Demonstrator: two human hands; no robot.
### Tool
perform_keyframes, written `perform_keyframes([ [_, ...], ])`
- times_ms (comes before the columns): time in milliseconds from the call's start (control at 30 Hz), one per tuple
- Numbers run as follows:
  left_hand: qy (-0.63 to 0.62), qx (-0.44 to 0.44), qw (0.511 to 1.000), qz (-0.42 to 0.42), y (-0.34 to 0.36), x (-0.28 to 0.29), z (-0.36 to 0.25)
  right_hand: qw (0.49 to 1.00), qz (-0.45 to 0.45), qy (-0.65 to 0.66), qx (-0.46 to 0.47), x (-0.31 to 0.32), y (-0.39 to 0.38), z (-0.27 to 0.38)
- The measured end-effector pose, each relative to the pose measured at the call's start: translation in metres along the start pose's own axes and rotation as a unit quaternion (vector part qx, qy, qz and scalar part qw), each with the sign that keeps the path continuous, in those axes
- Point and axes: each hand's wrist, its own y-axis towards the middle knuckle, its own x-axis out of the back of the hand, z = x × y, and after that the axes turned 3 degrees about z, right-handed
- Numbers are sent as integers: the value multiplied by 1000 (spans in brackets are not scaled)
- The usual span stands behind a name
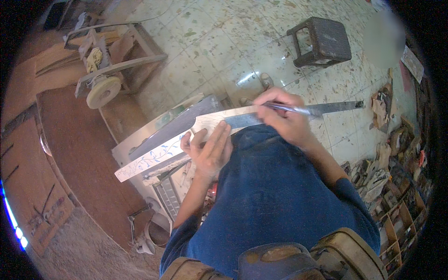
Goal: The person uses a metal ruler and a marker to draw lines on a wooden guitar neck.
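Note:
A long pale wooden piece (163, 156), with a blue leafy vine pattern along its left part, lies slantwise in front of me. A long grey metal ruler (333, 107) lies along its right part and reaches out past it over the floor. My left hand (210, 151) rests on the wood with fingers stretched out, their tips at the ruler's left end. My right hand (284, 114) is closed around a slim silvery pen (294, 109), held above the ruler. The pen's tip is blurred and partly hidden by the fingers.
A bench machine with a grey top (179, 119) stands under the wood. Brown board (79, 154) covers the left side. A frame with a round pale wheel (103, 92) is at the upper left, a dark stool (322, 42) at the upper right. Wooden offcuts (373, 179) crowd the right.

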Motion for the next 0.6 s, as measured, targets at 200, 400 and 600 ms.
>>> perform_keyframes([
  [200, 7, -3, 1000, -5, -1, -1, 1, 999, 35, -12, 20, -21, 9, -23],
  [400, 4, 0, 1000, -1, -3, -1, 2, 998, 48, -44, -10, -20, 9, -29],
  [600, -3, 0, 1000, -3, -3, -3, 3, 995, 42, -86, 4, -20, 11, -27],
])
